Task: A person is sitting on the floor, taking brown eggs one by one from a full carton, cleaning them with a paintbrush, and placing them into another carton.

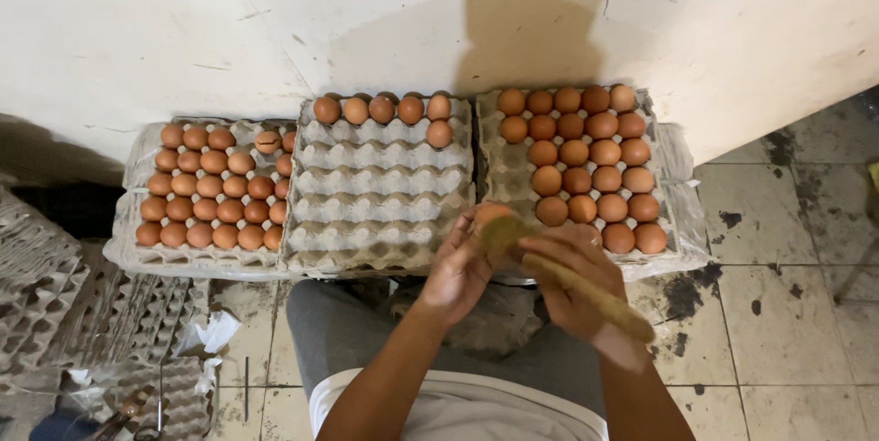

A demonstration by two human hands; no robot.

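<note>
Left hand (461, 269), centre frame, grasps a single brown egg (488, 214) with fingers curled round it, just below the trays' front edge. Right hand (569, 278), right of centre, is clenched around a long tan wooden-handled brush (586, 296); the brush head touches the egg and the handle slants toward the lower right.

Three grey moulded-pulp egg trays sit side by side across mid frame against a scuffed white plaster wall (183, 20). Left tray (137, 152) is nearly full of brown eggs, one with a dark mark near its upper right. Middle tray (380, 194) is mostly bare, with five eggs in the back row and one just below at the right. Right tray (664, 171) is nearly full. The trays rest on more stacked trays wrapped in clear plastic.

A shadow falls on the wall at upper centre. Floor (787, 294) at right is dirty pale tile with dark stains and worn grout. Lower left has loose stacks of empty grey pulp trays (46, 285) and crumpled white paper (215, 331). The person's grey trousers (348, 322) and white shirt hem sit at bottom centre.
</note>
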